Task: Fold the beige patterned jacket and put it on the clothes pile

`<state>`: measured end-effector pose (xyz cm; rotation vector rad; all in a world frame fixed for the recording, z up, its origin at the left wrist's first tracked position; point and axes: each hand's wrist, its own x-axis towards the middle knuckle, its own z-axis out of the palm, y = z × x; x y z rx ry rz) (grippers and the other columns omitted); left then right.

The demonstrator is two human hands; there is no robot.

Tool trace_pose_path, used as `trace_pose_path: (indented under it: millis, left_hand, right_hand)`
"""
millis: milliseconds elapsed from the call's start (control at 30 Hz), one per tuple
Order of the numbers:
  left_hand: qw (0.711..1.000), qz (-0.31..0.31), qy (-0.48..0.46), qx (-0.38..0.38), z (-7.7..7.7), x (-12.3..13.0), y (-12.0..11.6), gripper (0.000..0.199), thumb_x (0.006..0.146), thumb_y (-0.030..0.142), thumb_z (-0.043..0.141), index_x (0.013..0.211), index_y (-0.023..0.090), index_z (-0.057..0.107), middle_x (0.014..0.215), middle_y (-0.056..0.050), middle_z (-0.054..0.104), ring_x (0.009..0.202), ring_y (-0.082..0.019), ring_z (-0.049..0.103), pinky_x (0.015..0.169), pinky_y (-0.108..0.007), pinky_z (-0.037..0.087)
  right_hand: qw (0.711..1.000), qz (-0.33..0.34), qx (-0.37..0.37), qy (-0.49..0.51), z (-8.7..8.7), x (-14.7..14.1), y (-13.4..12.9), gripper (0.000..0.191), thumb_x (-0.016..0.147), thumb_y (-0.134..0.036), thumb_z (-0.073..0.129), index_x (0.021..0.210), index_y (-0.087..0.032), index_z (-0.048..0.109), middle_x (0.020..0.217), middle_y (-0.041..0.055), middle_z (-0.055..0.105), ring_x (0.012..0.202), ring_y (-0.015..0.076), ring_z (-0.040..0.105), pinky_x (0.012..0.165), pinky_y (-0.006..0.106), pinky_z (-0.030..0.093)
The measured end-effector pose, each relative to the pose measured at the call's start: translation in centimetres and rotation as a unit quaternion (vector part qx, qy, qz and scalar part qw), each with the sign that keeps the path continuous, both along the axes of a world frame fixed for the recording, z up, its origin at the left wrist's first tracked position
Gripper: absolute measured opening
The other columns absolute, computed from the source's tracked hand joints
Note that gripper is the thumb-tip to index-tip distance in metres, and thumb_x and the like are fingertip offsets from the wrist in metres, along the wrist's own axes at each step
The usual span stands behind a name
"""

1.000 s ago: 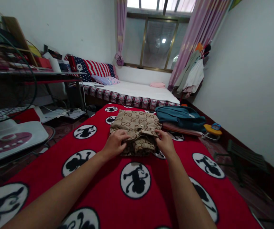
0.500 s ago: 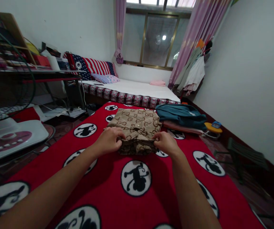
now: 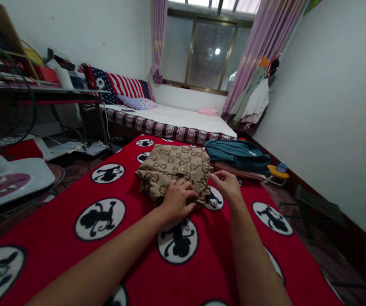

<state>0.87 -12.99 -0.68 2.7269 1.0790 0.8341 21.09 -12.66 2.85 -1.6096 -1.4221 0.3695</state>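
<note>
A folded tan patterned garment (image 3: 173,168) lies on a red blanket with black-and-white round figures (image 3: 221,255). My left hand (image 3: 178,199) rests flat on the garment's near edge, fingers spread. Just off its right corner is my right hand (image 3: 229,187), fingers loosely curled and apart, with nothing in it. To the right of the tan garment sits a folded teal garment (image 3: 237,154) on top of a pinkish one (image 3: 237,171).
A bed with a white sheet (image 3: 176,119) and striped pillows (image 3: 122,87) stands beyond the blanket under a window. A fan base (image 3: 7,180) and a cluttered shelf (image 3: 36,85) are at left. Clothes (image 3: 253,100) hang at right; a dark stool (image 3: 316,208) stands by the wall.
My left hand moved from the garment's left corner to its near middle edge. My right hand let go of the right corner and lifted slightly. The view shifted a little to the right.
</note>
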Motion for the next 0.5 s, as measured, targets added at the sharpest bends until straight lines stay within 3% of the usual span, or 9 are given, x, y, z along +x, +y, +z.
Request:
trace_pose_path:
  millis: [67,167,233,333,400,500]
  left_hand:
    - [1.000,-0.005,-0.023,0.002,-0.7,0.2,-0.4,0.020,0.075,0.029,0.069,0.095,0.030,0.073,0.112,-0.004,0.064,0.107,-0.027,0.050,0.089,-0.047,0.033]
    - [0.999,-0.007,-0.052,0.002,-1.2,0.2,-0.7,0.017,0.073,0.024,0.068,0.089,0.028,0.071,0.122,-0.002,0.063,0.110,-0.026,0.050,0.088,-0.047,0.031]
    - [0.998,-0.018,-0.059,-0.006,-1.3,0.2,-0.8,0.015,0.072,0.021,0.066,0.085,0.026,0.070,0.117,-0.001,0.066,0.106,-0.025,0.051,0.087,-0.047,0.031]
    - [0.997,-0.028,-0.068,-0.016,-1.3,0.1,-0.8,0.012,0.071,0.017,0.064,0.079,0.025,0.068,0.101,0.000,0.071,0.100,-0.024,0.053,0.084,-0.046,0.030]
    - [0.997,-0.028,-0.074,-0.017,-1.4,0.2,-0.9,0.010,0.070,0.017,0.063,0.077,0.024,0.066,0.094,0.000,0.072,0.098,-0.023,0.053,0.084,-0.046,0.029]
    - [0.996,-0.027,-0.078,-0.013,-1.7,0.4,-1.0,0.009,0.070,0.017,0.064,0.077,0.023,0.066,0.090,0.000,0.072,0.098,-0.023,0.053,0.084,-0.045,0.029]
  right_hand:
    - [0.992,-0.075,0.074,0.065,-1.1,0.2,1.2,0.041,0.069,-0.047,0.062,0.093,-0.013,0.067,0.090,0.0111,0.071,0.075,0.0198,0.065,0.060,0.026,0.048]
    - [0.978,-0.087,0.063,0.178,-2.3,-0.2,2.6,0.057,0.069,-0.051,0.059,0.113,-0.014,0.059,0.105,0.0132,0.069,0.074,0.0197,0.067,0.054,0.026,0.049]
    - [0.972,-0.073,0.018,0.224,-2.8,-0.5,3.1,0.058,0.068,-0.055,0.057,0.110,-0.016,0.060,0.098,0.0107,0.070,0.068,0.0180,0.066,0.050,0.025,0.048]
    - [0.976,-0.075,-0.021,0.203,-3.1,-0.4,3.7,0.048,0.066,-0.054,0.059,0.093,-0.014,0.065,0.079,0.0070,0.070,0.062,0.0169,0.064,0.052,0.026,0.049]
    - [0.981,-0.105,-0.024,0.163,-3.0,0.1,4.1,0.039,0.067,-0.046,0.058,0.086,-0.013,0.067,0.074,0.0074,0.069,0.063,0.0183,0.063,0.055,0.027,0.049]
    - [0.980,-0.174,-0.020,0.091,-3.0,1.2,4.9,0.030,0.070,-0.035,0.054,0.086,-0.014,0.068,0.083,0.0102,0.070,0.078,0.0228,0.065,0.066,0.031,0.049]
